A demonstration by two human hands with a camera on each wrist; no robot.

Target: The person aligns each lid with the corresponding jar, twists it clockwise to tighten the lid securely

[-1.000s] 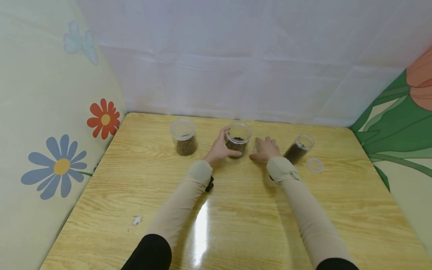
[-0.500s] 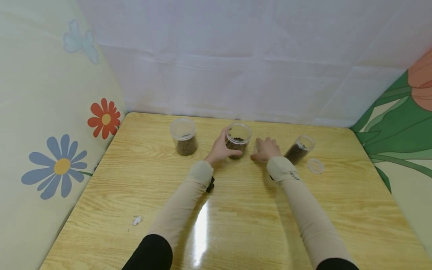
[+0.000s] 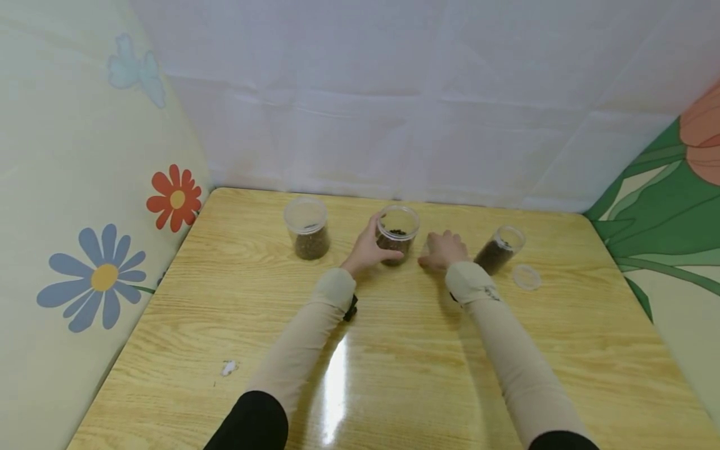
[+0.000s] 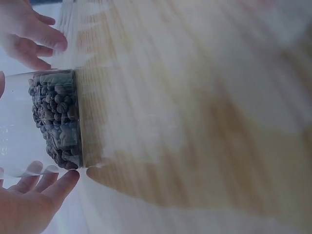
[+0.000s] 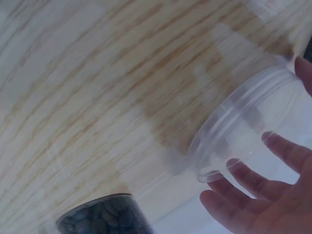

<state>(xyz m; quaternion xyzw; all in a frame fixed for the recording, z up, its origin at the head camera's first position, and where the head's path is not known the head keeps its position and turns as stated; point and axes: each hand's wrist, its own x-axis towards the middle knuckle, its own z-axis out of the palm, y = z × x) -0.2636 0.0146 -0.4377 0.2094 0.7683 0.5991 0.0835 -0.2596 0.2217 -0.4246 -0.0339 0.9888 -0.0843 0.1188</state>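
My left hand [image 3: 364,250] grips the side of a clear round jar [image 3: 397,245], thumb in front and fingers behind. Dark bean-like pieces [image 4: 56,117] fill its lower part, and its top is uncovered. Just to the right, my right hand [image 3: 444,251] holds a clear round lid [image 5: 239,122] at its rim, low over the tabletop. That lid is mostly hidden by the hand in the head view. Further right a narrower clear jar [image 3: 495,255] of dark pieces leans in view, uncovered, with a small clear lid [image 3: 526,277] lying beside it.
Another wide clear jar [image 3: 310,240], partly filled with brown pieces, stands at the back left. The wooden table [image 3: 270,300] meets a white cloth backdrop [image 3: 394,125] behind. Flower-printed panels [image 3: 101,187] flank it. A small worn patch [image 3: 229,367] marks the surface at the front left.
Hardly anything differs: my left hand stays around the jar and my right hand stays on the lid, with only a slight shift of the whole view.
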